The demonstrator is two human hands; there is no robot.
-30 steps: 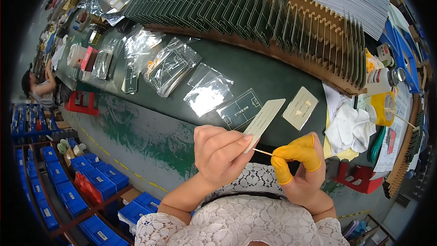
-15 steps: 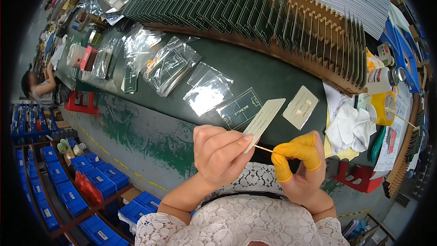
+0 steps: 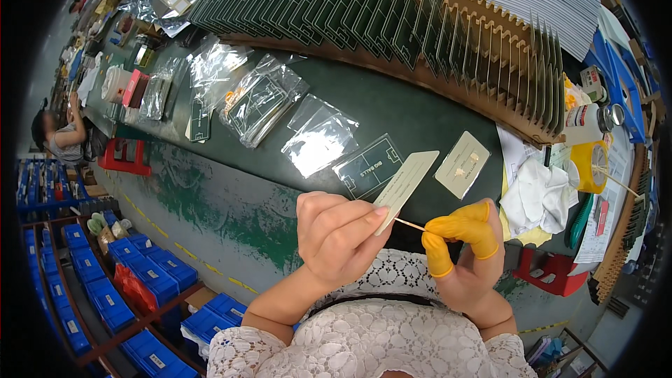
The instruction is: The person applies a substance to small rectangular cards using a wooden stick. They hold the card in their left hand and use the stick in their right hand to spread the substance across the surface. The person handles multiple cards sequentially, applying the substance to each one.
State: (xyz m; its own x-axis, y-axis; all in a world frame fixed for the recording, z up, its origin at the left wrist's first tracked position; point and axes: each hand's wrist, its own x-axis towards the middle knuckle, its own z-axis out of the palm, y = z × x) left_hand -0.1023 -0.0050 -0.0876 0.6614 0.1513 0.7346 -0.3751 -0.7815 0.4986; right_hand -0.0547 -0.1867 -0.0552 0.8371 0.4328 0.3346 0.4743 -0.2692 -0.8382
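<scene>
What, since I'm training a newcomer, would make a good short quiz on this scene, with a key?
1. What do the covered fingers of the right hand pinch?
2. True or false: the left hand holds a pale card.
3. What colour are the finger covers?
A) blue
B) yellow
C) red

Key:
1. A thin stick.
2. True.
3. B.
</scene>
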